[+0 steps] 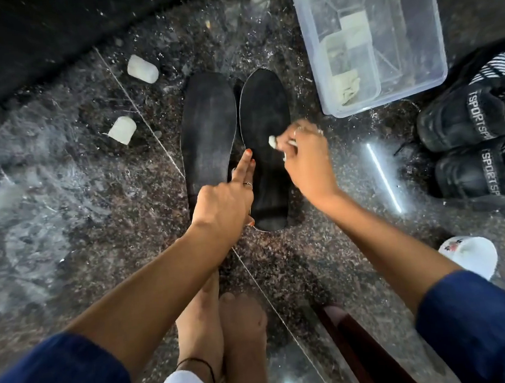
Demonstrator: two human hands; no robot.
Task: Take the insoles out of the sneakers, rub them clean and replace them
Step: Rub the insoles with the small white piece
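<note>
Two black insoles [267, 147] flat on floor. Left hand [225, 205] pins one with extended fingers; right hand [306, 157] pinches white wad [272, 141]. Likely light, floppy; hold edges.

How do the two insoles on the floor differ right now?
The left insole looks faded and grey, while the right insole looks darker black. The right insole is being worked on: the right hand presses a small white wad onto it and the left hand pins its edge with two fingers; the left insole lies untouched. Both lie flat, side by side, toes pointing away from the person, out of the sneakers.
</note>
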